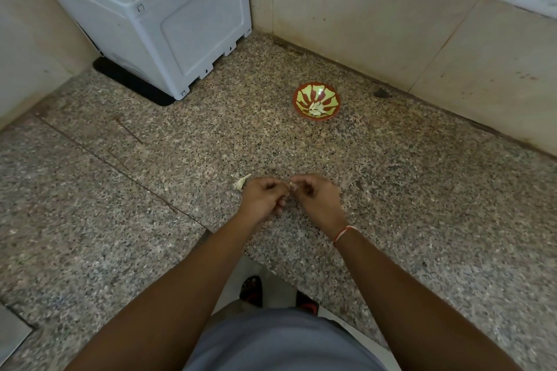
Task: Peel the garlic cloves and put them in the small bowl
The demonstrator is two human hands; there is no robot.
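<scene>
My left hand [265, 199] and right hand [316, 199] meet well in front of the small bowl [316, 101], fingers of both curled around a garlic clove [292, 185], mostly hidden. Peeled cloves [317, 109] lie in the bowl; a garlic piece [242, 182] sits on the tabletop [422, 190] left of my hands.

Peeled cloves [316, 108] lie in small red-yellow bowl [301, 93].

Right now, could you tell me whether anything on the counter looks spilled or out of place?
Nothing spilled. One garlic piece lies loose on the counter beside the left hand, apart from the small bowl.
</scene>
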